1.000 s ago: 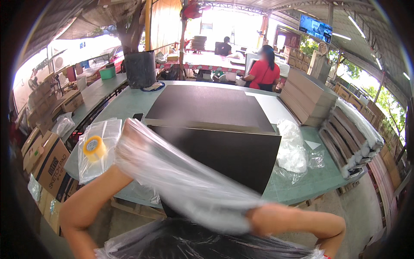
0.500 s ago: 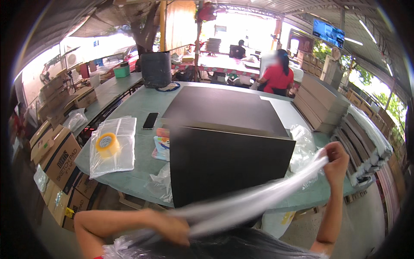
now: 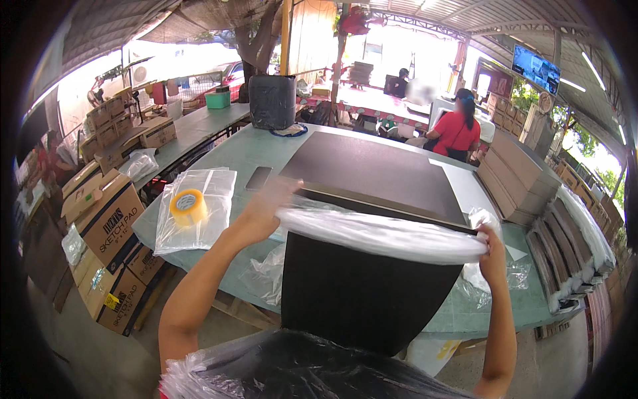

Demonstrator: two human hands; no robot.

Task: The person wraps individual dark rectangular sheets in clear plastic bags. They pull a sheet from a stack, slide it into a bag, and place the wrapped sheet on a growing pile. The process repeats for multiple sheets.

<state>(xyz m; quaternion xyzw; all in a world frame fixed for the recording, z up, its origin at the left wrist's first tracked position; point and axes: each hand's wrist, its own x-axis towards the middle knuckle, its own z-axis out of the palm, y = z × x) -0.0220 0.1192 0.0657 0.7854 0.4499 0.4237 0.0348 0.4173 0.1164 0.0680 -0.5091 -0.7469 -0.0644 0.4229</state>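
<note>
A large flat dark brown box (image 3: 372,266) lies over the near edge of a green table (image 3: 232,156), its near end hanging toward me. A clear plastic bag (image 3: 382,234) is stretched across the box's near top edge. My left hand (image 3: 269,203) grips the bag's left end at the box's left corner. My right hand (image 3: 490,247) grips the bag's right end at the right corner. The rest of the bag (image 3: 292,366) drapes below, over the box's lower end by my body.
A roll of yellow tape (image 3: 188,206) sits on a stack of clear bags (image 3: 199,213) left of the box. A dark phone (image 3: 258,177) lies nearby. Cardboard cartons (image 3: 109,219) stand at the left, flat stacked boxes (image 3: 525,179) at the right. A person in red (image 3: 455,133) sits beyond.
Both hands have lifted the stretched bag from below the box's near end up to its top edge, and the left hand has moved up to the box's left corner.
</note>
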